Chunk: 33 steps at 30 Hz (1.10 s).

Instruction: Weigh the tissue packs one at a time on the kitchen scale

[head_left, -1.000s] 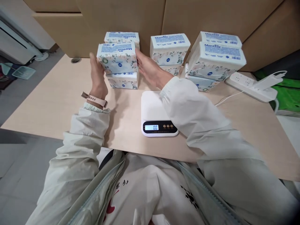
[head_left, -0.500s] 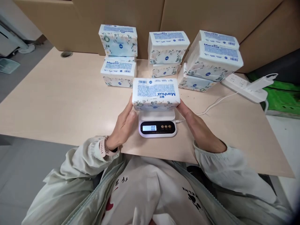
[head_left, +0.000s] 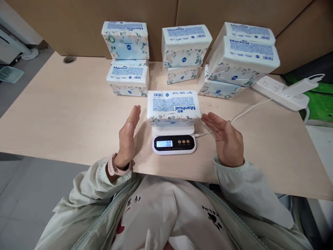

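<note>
white scale (head_left: 173,130), black panel (head_left: 174,142), blue-lettered floral pack (head_left: 173,106)

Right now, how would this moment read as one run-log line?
Manhua pack: on scale | left hand: open, clear of pack | right hand: open, beside pack, contact unclear | display: 0.0 | other packs: stacked behind

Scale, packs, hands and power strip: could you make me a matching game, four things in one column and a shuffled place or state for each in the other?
1. Scale display
2. Nearest pack
3. Left hand
4. Power strip

A. Toward the right end of the table
B. Pink band at its wrist
C. Shows 0.0
D. On the scale

Pairs: 1-C, 2-D, 3-B, 4-A
</note>
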Tool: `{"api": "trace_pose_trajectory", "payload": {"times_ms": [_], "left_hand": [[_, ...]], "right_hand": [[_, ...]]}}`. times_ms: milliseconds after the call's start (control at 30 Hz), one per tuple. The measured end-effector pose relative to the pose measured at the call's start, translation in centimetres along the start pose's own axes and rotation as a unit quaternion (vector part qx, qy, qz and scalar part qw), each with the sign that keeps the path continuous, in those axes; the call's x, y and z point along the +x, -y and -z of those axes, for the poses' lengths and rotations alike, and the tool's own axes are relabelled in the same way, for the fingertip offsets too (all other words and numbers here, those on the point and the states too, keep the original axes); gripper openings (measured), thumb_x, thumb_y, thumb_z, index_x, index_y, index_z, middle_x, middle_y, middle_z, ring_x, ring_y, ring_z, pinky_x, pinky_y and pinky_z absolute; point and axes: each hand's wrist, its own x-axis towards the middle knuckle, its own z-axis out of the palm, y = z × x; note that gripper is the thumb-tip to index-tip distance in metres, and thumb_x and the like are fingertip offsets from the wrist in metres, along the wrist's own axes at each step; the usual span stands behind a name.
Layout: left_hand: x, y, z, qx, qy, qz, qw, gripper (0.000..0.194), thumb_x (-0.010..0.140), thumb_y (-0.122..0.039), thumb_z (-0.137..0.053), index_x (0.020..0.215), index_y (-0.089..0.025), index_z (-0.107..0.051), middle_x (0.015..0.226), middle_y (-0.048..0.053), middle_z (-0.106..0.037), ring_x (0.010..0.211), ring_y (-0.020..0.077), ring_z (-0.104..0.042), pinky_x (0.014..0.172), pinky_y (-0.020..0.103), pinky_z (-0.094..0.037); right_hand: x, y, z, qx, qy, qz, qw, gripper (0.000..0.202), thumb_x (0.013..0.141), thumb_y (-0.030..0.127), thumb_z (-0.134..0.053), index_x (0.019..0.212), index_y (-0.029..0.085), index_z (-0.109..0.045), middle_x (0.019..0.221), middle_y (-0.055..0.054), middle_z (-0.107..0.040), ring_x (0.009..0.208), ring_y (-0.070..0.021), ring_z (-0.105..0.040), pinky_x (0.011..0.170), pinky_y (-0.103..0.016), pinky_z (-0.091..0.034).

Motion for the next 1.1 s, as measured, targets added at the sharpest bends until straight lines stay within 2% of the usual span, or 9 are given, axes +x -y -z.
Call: {"api": "trace_pose_trajectory", "payload": {"times_ms": [267,767,867,1033,1100], "left_hand": [[0.0,-0.8,0.0,0.002,0.002,0.007,1.000,0.061,0.106,-0.073,-0.051,0.149,-0.036,-0.071,0.161,0.005,-0.066,0.157,0.0310,-0.057,0.136,0.053,-0.043],[0.0,-1.2,-0.2,-0.002,-0.014,0.011,1.000,0.057,0.105,-0.072,-0.053,0.137,-0.032,-0.078,0.150,0.007,-0.074,0.149,0.0307,-0.064,0.130,0.052,-0.048],[0.0,-1.4,-0.4,-0.007,-0.020,0.003,1.000,0.052,0.107,-0.067,-0.053,0.134,-0.033,-0.080,0.147,0.005,-0.076,0.146,0.0287,-0.067,0.126,0.049,-0.051],[0.5,-1.7,-0.7,-0.007,-0.067,-0.029,0.997,0.044,0.106,-0.060,-0.056,0.115,-0.031,-0.087,0.127,0.006,-0.084,0.123,0.0287,-0.078,0.107,0.047,-0.063],[0.9,-2.1,-0.9,0.000,-0.082,-0.024,0.996,0.045,0.104,-0.062,-0.058,0.112,-0.029,-0.088,0.125,0.006,-0.085,0.123,0.0302,-0.078,0.109,0.050,-0.062]], "right_hand": [[-0.1,0.1,-0.1,0.011,0.005,-0.007,1.000,0.046,0.105,0.065,-0.059,0.117,0.030,-0.086,0.124,-0.006,-0.087,0.127,-0.0324,-0.080,0.130,-0.063,-0.050],[0.0,-0.1,-0.1,0.006,0.009,0.000,1.000,0.045,0.105,0.067,-0.060,0.112,0.031,-0.087,0.121,-0.005,-0.088,0.123,-0.0312,-0.081,0.127,-0.061,-0.054],[-0.1,0.0,-0.1,0.003,0.005,0.002,1.000,0.045,0.104,0.067,-0.061,0.112,0.031,-0.087,0.121,-0.006,-0.088,0.122,-0.0313,-0.082,0.126,-0.061,-0.055],[0.1,0.0,-0.3,0.012,-0.001,0.020,1.000,0.040,0.106,0.062,-0.061,0.112,0.031,-0.087,0.118,-0.005,-0.088,0.122,-0.0301,-0.082,0.128,-0.061,-0.052],[0.2,0.2,-0.6,0.009,0.007,0.026,1.000,0.038,0.106,0.061,-0.062,0.114,0.032,-0.087,0.120,-0.004,-0.088,0.124,-0.0297,-0.081,0.129,-0.060,-0.051]]}}
